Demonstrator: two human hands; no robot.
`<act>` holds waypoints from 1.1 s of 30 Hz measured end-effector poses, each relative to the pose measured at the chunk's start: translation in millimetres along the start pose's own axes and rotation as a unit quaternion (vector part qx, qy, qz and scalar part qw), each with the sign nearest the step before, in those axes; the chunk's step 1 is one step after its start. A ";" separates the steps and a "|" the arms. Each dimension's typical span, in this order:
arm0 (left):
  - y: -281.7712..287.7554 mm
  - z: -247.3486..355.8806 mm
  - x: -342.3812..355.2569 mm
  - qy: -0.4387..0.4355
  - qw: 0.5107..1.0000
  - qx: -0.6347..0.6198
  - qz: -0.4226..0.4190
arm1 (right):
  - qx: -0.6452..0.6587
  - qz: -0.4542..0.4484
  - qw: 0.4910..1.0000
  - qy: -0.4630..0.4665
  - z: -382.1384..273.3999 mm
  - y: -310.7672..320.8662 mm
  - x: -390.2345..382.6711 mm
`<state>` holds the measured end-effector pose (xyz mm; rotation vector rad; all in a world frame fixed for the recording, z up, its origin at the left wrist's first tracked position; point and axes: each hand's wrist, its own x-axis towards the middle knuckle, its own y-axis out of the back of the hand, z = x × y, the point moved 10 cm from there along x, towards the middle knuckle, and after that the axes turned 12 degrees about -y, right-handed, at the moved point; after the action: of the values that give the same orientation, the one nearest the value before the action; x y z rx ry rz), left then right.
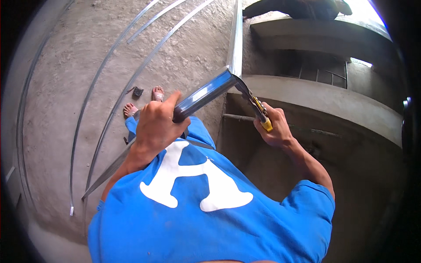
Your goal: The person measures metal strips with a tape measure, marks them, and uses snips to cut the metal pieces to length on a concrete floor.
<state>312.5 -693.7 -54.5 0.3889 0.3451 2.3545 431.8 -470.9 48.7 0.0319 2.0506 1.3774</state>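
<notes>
A shiny metal channel (204,97) crosses in front of my chest. It bends sharply at its upper right end, and a long length (235,41) runs on from the corner toward the far side. My left hand (155,122) is closed around the near end of the channel, its index finger lying along the top. In my right hand (275,126) are tin snips (256,106) with yellow-and-black handles. Their dark jaws meet the channel at the bent corner; whether the blades are closed on the metal I cannot make out.
Several long metal strips (147,61) lie on the dusty floor at left. A small black tape measure (137,92) sits near my bare feet (158,94). At right, a concrete ledge (315,94) borders a dark recess. A person in dark clothes (302,8) is at the far right.
</notes>
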 end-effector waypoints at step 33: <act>42.3 42.5 -15.5 -0.055 0.997 -0.059 -0.013 | 0.070 -0.077 0.993 -0.063 -34.3 7.0 -44.8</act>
<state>313.2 -728.7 -3.4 0.4519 0.1569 2.3050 446.5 -512.2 84.9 0.0197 1.9966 1.1087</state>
